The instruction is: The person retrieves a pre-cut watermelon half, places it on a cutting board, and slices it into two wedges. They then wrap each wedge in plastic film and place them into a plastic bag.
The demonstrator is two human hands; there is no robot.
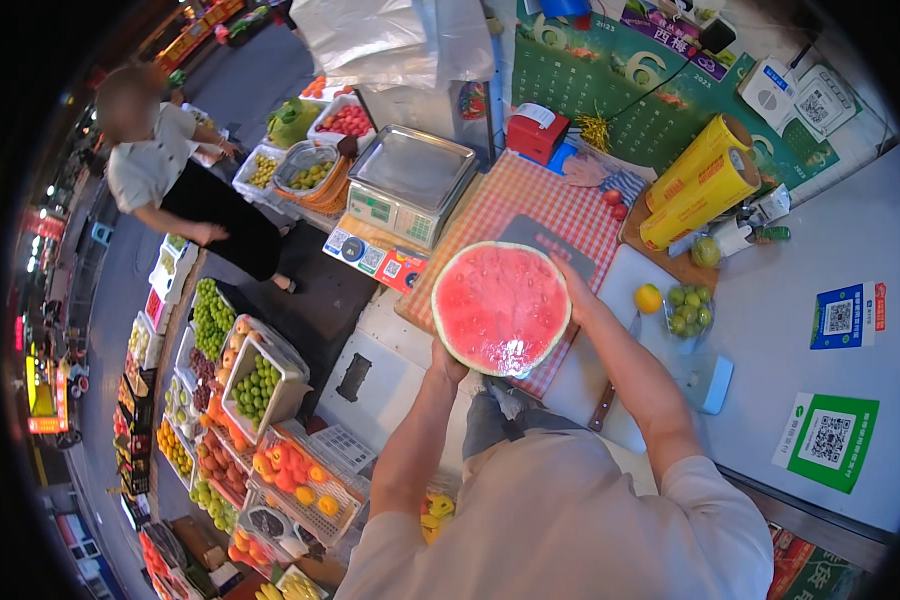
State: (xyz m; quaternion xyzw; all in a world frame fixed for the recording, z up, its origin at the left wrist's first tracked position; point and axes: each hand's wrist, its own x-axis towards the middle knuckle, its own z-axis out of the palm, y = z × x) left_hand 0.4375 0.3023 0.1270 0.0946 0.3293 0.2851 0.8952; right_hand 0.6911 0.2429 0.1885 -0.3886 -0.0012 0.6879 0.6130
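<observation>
A halved watermelon with glossy red flesh faces up, held between my two hands. My left hand grips its lower-left rim; my right hand grips its upper-right rim. Beneath and beside it are a red checkered cloth and a dark grey mat. To the right, a white cutting board holds a wooden-handled knife, an orange and a bag of green fruit.
A scale sits beyond the melon. Yellow rolls stand on a wooden board at the right. Fruit crates line the left. Another person stands beyond them at the upper left.
</observation>
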